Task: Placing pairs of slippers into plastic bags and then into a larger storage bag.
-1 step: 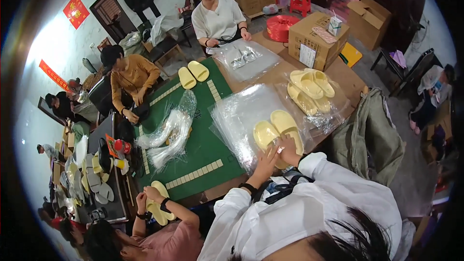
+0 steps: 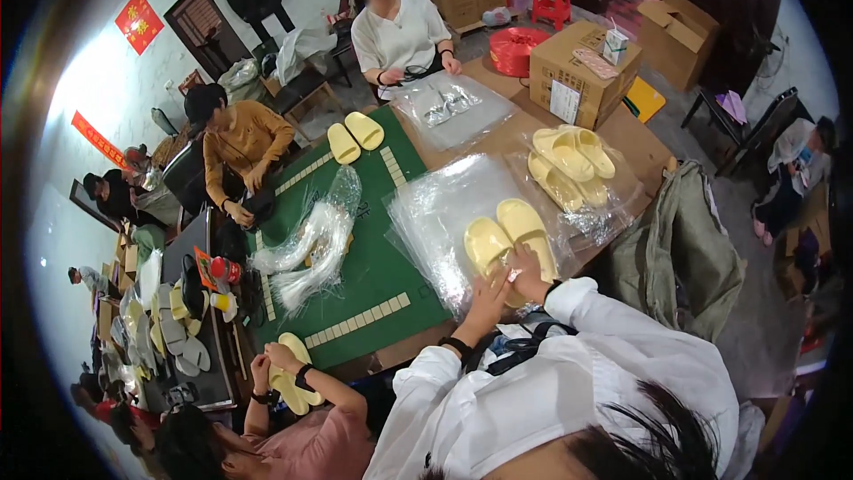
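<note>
Nearest, the person's left hand lies flat, fingers spread and loosely open, on the heel of the left slipper of a pale yellow pair; it presses rather than grips. The right hand sits just beside it with fingers curled at the heel end of the right slipper, though I cannot tell whether they close around the edge or only rest there. Both slippers lie sole down, side by side, directly under the fingertips, on a stack of clear plastic bags that spreads out ahead and to the left of the hands.

As a judgement, this pair is lined up but not yet bagged: no plastic covers it, so the slipping into a bag is still to do.

Beyond the right fingers, a pile of about 4 more yellow slippers rests on plastic, also loose. Left of the hands, past the bags, crumpled plastic lies on the green mat, and 1 more pair sits at its far end.

Farther still, a second stack of bags lies before a seated person in white, with a cardboard box to the right.
</note>
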Motion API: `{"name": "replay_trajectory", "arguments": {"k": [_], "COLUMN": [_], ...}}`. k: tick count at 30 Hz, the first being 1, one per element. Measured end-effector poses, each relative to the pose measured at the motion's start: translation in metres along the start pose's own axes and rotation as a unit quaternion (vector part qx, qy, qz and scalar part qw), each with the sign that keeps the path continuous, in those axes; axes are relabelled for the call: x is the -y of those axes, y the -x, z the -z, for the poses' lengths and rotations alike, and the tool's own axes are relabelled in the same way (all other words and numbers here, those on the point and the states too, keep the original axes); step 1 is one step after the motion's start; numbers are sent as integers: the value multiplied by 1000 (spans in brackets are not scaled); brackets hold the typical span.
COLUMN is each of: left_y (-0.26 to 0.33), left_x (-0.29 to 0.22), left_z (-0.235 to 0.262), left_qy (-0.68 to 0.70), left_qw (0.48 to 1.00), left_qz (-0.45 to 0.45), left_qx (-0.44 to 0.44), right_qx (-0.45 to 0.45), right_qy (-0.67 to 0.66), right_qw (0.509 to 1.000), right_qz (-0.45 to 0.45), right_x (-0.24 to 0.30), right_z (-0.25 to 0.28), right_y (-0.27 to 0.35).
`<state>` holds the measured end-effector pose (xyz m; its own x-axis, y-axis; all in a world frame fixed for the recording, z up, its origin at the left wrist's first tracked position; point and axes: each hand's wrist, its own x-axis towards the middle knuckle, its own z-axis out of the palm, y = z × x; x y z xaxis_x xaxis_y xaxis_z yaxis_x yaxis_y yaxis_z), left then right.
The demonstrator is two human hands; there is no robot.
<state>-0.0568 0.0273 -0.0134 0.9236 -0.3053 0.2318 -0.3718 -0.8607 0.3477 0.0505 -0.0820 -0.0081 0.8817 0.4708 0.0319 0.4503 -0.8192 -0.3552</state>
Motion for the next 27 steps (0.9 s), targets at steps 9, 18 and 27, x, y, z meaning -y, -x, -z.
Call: {"name": "replay_trajectory", "arguments": {"k": [9, 18, 27], "left_y": [15, 21, 37], "left_x": [25, 21, 43], "left_z": [-17, -42, -54], "left_qy": [-33, -54, -42], "left_qw": [992, 953, 966], "left_qz": [122, 297, 253], "left_qx": [9, 31, 19], "right_qx": [1, 203, 172], "right_qy": [-7, -70, -49], "right_qw": [994, 976, 984], "right_qz": [111, 45, 20], "right_x": [-1, -12, -17], "right_z": [-8, -35, -25], "right_y": [6, 34, 33]}}
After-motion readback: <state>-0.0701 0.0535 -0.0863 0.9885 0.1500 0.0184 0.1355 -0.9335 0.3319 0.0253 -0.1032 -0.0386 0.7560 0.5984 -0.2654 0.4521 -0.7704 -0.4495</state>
